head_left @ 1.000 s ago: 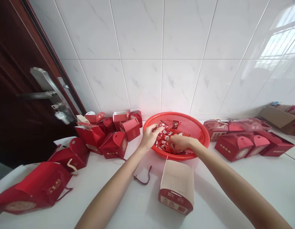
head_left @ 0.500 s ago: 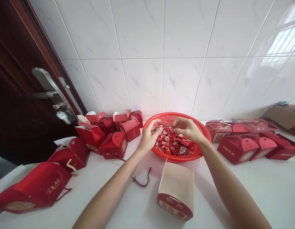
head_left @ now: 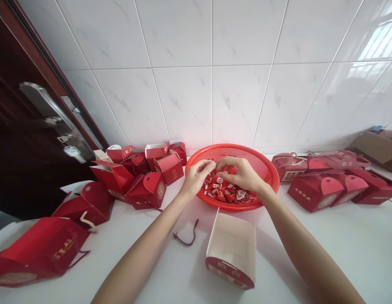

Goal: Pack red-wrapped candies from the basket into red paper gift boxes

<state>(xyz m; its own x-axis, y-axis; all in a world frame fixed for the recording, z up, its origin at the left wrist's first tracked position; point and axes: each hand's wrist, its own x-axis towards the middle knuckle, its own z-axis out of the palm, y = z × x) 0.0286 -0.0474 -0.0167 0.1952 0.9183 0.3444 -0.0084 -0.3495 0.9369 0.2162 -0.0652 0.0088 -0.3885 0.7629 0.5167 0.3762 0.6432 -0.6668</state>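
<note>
A red plastic basket [head_left: 271, 185] with perforated walls holds a heap of red-wrapped candies [head_left: 229, 195]. Over its left side, my left hand [head_left: 196, 179] is closed, thumb and fingers pinched together. My right hand [head_left: 241, 174] is curled above the candies, its fingertips almost meeting those of the left. Whatever lies between the fingers of either hand is too small or hidden to name. In front of the basket, between my forearms, a red gift box [head_left: 230, 249] stands open at the top, its pale inside bare. A dark cord [head_left: 189, 242] lies left of it.
Several red gift boxes [head_left: 150, 190] crowd the left of the white tabletop [head_left: 170, 278]. More red boxes [head_left: 316, 192] line the right, with a brown carton [head_left: 374, 147] behind. A tiled wall [head_left: 233, 105] closes the back; a dark door [head_left: 15, 139] is at far left.
My hands have drawn closer together over the basket, the right moving left with its fingers curling inward. The view has shifted slightly. The open box and cord stay put.
</note>
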